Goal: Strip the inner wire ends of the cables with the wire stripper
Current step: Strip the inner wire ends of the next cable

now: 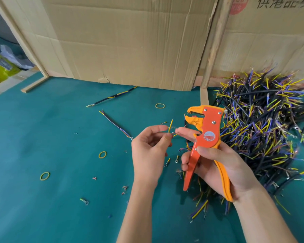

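Left hand: the left hand was up over the middle of the green mat. Its palm faced the camera. Its thumb and first finger pinched a thin yellow wire. The other fingers were curled loosely.

Right hand: the right hand was just beside the left one, nearer the mat's right edge. Its fingers and thumb were wrapped around the handles of the wire stripper. Its first finger reached out to the left and touched the wire near the left fingertips.

Wire: the yellow wire stood almost straight up, tipped a little to the right. Its free end pointed up, toward the cardboard wall. Thin bare strands showed next to it, between the two hands.

Wire stripper: it was orange and yellow. Its long side ran up and down, leaning a bit. The head was on top and pointed left, toward the wire. Its mouth was a little open and did not touch the wire. The handles pointed down, toward the near edge.

Cable pile: a big pile of cables lay by the mat's right edge, near the far right corner. They were black with yellow and blue ends.

Loose bits: two single cables lay near the far edge. Three rubber bands lay on the mat, left of the hands.
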The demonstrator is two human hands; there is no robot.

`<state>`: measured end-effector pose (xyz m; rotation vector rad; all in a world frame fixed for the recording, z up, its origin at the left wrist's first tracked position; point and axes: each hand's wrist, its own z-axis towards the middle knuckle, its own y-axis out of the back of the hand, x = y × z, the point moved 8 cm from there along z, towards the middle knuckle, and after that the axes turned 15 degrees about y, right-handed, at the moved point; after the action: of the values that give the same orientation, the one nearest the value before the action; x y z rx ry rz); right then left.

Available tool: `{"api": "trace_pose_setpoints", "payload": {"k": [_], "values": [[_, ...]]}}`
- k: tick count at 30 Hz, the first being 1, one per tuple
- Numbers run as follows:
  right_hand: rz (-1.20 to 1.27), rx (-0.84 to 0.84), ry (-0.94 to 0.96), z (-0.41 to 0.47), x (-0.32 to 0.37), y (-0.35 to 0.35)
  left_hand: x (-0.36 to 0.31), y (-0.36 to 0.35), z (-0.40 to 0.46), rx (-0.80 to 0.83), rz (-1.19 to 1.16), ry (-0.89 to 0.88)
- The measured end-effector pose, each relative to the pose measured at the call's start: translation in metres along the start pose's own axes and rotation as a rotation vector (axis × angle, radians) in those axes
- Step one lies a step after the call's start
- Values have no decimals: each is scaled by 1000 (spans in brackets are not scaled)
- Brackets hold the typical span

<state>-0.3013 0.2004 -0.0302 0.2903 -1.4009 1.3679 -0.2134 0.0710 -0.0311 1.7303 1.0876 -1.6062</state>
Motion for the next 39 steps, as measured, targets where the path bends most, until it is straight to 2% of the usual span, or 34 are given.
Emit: {"api": "trace_pose_setpoints", "payload": {"k": [8,12,18,22,29,39], "values": [[0,-18,-11,0,1,1,5,3,5,-49,43,33],[63,-84,-50,-1,0,5,5,13,9,-104,53,21],[25,-91,-145,-5,-9,2,-8,10,4,-101,225,-134],[-19,-96,-224,-7,-16,0,-18,9,-3,-96,247,-219],[12,72,-290,-13,-15,-7,-23,9,-6,-97,265,-250],[11,141,-316,-15,-19,-9,-23,8,-8,-88,323,-262]]}}
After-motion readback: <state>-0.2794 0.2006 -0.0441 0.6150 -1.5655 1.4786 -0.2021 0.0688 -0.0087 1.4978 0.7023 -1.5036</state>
